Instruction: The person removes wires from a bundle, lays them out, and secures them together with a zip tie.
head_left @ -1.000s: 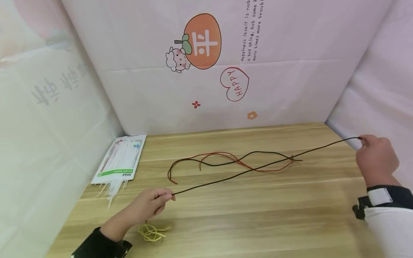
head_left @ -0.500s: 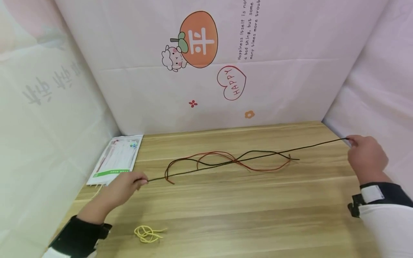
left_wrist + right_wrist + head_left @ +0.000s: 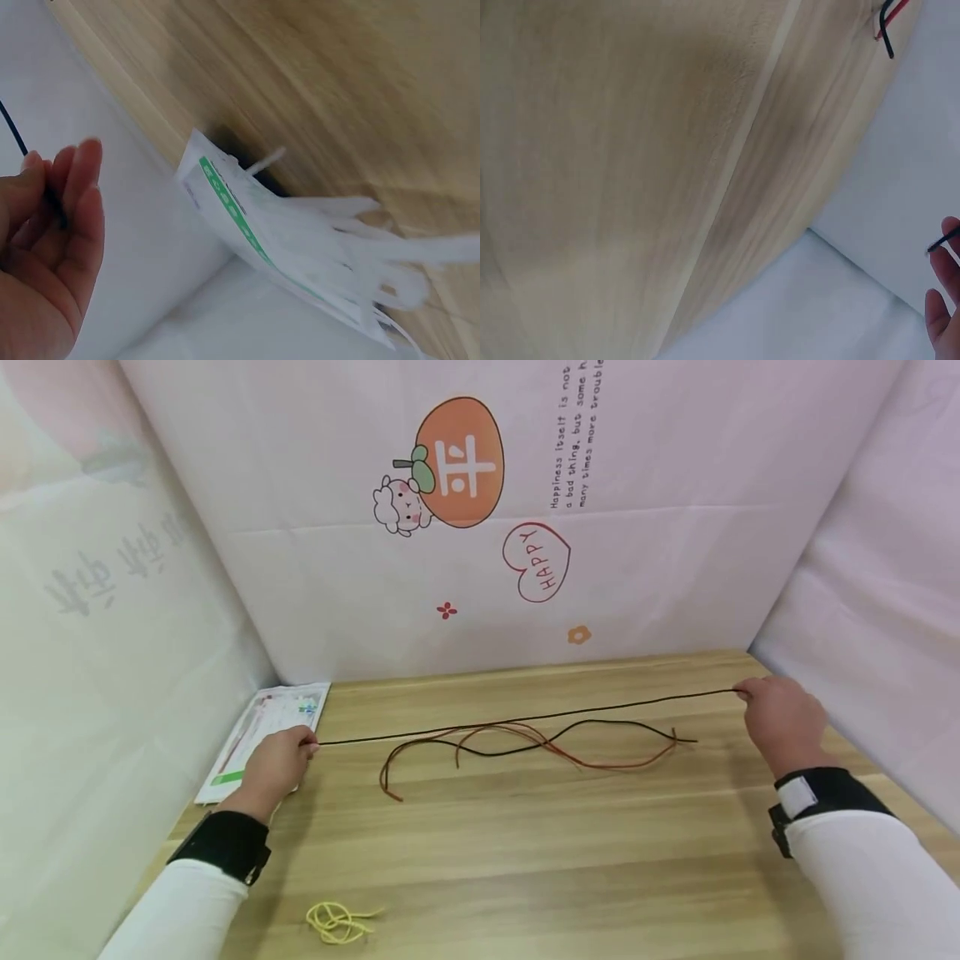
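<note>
Between my two hands a thin black cord (image 3: 600,707) is stretched nearly straight above the table. My left hand (image 3: 277,768) pinches its left end between thumb and fingers; in the left wrist view the cord's tip lies against the fingers (image 3: 82,172). The right end is pinched by my right hand (image 3: 783,722), which appears only partly in the right wrist view. Just below the held cord, a second black cord (image 3: 495,754) and a red cord (image 3: 622,767) lie on the table, wavy and crossing each other.
A white plastic packet (image 3: 251,735) with a green band lies at the back left, with white strips (image 3: 360,247) sticking out. A tangled yellow cord (image 3: 333,924) rests near the front left. White printed sheets (image 3: 337,577) wall the wooden table (image 3: 540,860) behind and at both sides.
My left hand has moved left and away from me, over the packet's edge. My right hand has come inward to the left. The held cord has become straighter and more level.
</note>
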Demonstrator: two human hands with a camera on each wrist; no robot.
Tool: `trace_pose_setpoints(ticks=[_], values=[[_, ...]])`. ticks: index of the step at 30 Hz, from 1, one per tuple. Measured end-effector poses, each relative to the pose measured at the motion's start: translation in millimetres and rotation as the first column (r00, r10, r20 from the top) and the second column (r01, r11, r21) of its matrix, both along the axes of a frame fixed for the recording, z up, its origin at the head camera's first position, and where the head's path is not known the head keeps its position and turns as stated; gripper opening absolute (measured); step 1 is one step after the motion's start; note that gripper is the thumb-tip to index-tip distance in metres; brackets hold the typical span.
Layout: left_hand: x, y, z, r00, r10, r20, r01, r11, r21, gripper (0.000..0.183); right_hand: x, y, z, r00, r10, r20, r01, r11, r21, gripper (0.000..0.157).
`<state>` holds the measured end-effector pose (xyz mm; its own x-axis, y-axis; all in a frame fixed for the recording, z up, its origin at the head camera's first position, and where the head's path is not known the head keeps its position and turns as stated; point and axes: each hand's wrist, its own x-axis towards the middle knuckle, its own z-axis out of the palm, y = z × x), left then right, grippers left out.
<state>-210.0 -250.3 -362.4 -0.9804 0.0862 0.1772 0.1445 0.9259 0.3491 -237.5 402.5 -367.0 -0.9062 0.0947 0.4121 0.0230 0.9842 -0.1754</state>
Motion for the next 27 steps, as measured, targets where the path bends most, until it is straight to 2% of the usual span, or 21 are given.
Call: trace_pose_setpoints(ticks=[4, 9, 13, 15, 19, 23, 27], values=[[-13.1, 4.3, -4.8, 0.999, -0.016, -0.048, 0.015, 1.0, -0.019, 0.007, -3.8, 3.0, -2.7, 0.999, 0.034, -0.002, -0.034, 0.997, 0.072, 0.013], [-31.2, 12.6, -10.6, 1.0, -0.023, -0.018, 0.022, 0.999, -0.034, 0.008, -6.0, 9.9, -10.5, 0.998, 0.061, 0.009, -0.061, 0.987, 0.148, 0.005], [-44.0, 21.2, -16.5, 1.0, -0.015, 0.027, 0.017, 0.998, -0.059, 0.009, -5.1, 16.5, -17.3, 0.997, 0.045, 0.057, -0.051, 0.992, 0.114, 0.004], [-48.2, 25.3, -19.4, 0.998, -0.017, 0.06, 0.021, 0.997, -0.069, 0.009, -4.3, 18.5, -21.4, 0.995, 0.035, 0.09, -0.043, 0.995, 0.094, 0.002], [-53.6, 30.3, -26.5, 0.992, -0.023, 0.121, 0.031, 0.998, -0.06, 0.009, -2.8, 20.7, -30.1, 0.99, 0.016, 0.139, -0.023, 0.999, 0.047, 0.007], [-57.1, 31.9, -32.2, 0.989, -0.034, 0.141, 0.04, 0.998, -0.038, 0.009, -3.5, 23.5, -35.5, 0.983, 0.003, 0.185, -0.003, 1.0, -0.003, 0.013], [-59.1, 33.9, -36.1, 0.989, -0.04, 0.139, 0.048, 0.997, -0.058, 0.009, -5.6, 24.7, -37.9, 0.964, -0.005, 0.267, 0.019, 0.999, -0.05, 0.016]])
